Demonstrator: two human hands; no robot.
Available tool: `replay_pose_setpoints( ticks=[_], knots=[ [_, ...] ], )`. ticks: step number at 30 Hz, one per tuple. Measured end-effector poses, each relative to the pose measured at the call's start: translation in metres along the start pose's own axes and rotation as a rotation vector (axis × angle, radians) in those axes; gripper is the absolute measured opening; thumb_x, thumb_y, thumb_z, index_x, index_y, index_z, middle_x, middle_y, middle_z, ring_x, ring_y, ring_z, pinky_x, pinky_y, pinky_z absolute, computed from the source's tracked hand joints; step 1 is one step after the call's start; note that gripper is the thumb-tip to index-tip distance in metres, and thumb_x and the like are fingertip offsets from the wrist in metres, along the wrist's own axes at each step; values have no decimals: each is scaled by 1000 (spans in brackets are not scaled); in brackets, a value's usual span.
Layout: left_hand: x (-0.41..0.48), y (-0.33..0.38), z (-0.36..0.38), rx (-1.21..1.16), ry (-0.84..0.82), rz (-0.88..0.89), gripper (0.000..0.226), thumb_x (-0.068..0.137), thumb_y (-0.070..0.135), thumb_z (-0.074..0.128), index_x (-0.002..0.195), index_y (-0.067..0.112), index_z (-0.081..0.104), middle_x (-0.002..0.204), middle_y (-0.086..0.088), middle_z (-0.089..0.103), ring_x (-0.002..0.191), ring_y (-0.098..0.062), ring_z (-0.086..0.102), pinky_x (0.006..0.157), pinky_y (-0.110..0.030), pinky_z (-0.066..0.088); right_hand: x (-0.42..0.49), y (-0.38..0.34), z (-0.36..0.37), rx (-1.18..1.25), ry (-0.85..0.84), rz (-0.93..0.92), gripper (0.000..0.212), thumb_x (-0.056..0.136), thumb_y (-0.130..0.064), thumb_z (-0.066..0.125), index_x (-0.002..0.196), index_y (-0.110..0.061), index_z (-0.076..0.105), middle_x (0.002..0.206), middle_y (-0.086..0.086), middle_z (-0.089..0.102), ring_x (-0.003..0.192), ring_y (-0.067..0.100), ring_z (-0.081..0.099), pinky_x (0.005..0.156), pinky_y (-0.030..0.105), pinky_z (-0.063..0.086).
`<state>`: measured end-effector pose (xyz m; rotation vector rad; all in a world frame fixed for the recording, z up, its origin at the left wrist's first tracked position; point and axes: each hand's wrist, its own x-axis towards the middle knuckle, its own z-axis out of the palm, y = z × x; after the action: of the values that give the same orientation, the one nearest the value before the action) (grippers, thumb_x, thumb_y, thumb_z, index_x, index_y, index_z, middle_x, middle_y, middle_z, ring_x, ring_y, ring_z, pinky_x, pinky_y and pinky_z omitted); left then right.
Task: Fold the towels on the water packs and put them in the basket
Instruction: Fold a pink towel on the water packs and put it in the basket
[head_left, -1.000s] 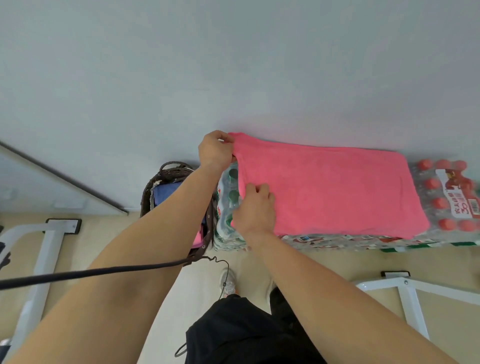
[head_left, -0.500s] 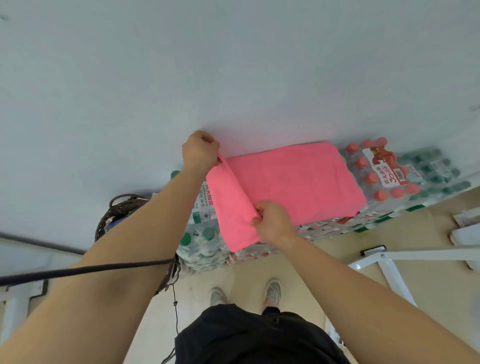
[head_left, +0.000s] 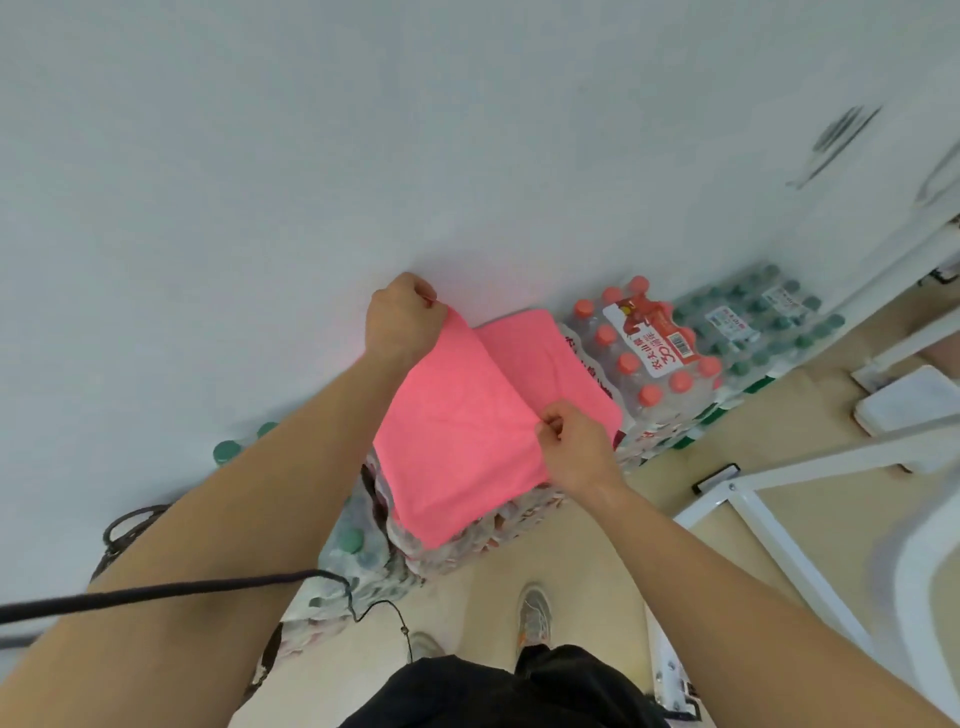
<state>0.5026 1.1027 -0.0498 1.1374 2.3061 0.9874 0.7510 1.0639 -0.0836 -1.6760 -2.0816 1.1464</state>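
Towel: The pink towel (head_left: 457, 431) lies on top of the water packs (head_left: 493, 525), right by the wall (head_left: 311, 182). One part is lifted up like a page in a book. The other part lies flat on the packs.
Left hand: The left hand (head_left: 402, 325) pinches the far corner of the lifted part. Its fingers are curled tight on the cloth, close to the wall.
Right hand: The right hand (head_left: 574, 447) pinches the near corner of the same edge, with thumb and fingers closed on the cloth.
Step now: I think this is the folding step. Both hands hold one edge up, and it looks ready to go over onto the flat part (the towel is not folded small yet).
Next move: I think both hands need to move together, so the held edge lands right on the far edge and the corners match. Then they can let go and pat it flat. One more fold may be needed before it fits in the basket.
Basket: Only a dark woven bit (head_left: 117, 530) shows low on the left, past the left arm. I think that is the basket, well apart from the towel. Most of it is hidden.
Watch out: The packs are bumpy, like the pack with red caps (head_left: 649, 358) just beside the towel, so the cloth may wrinkle.
Cable: A black cable (head_left: 156, 592) lies across the left arm and could snag.
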Motion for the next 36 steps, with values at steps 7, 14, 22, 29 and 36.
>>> replay_pose_setpoints(
  ticks=[7,14,22,29,36],
  knots=[
    [17,56,63,38,-65,126,9,81,20,62,80,28,62,68,6,67,68,-18,67,70,-31,55,33,55,-54,44,50,62,10,94,-10,55,93,-15,63,80,-6,62,75,17,58,67,31,44],
    [31,85,134,71,-123,144,6,84,22,62,86,26,65,73,7,66,72,-21,66,73,-34,55,64,102,-76,36,54,162,11,93,-13,54,91,-23,58,81,-9,63,78,18,60,67,30,43],
    [35,57,176,219,-243,141,29,86,14,57,112,22,66,98,-1,73,91,-26,66,82,-38,54,110,97,-64,-238,69,48,15,89,-18,51,101,-19,61,100,1,56,85,25,57,70,38,51],
    [33,14,174,385,-136,181,28,76,17,60,101,17,72,106,-7,66,99,-32,59,87,-37,49,196,52,-39,-203,-78,-62,30,95,-19,47,121,-6,54,119,16,56,104,36,57,80,42,47],
    [27,5,177,392,-126,135,40,80,24,68,118,13,62,120,-10,62,107,-32,58,93,-38,44,236,26,-8,-190,-162,58,36,98,-23,41,126,-1,47,129,23,55,117,40,55,91,42,44]
  ],
)
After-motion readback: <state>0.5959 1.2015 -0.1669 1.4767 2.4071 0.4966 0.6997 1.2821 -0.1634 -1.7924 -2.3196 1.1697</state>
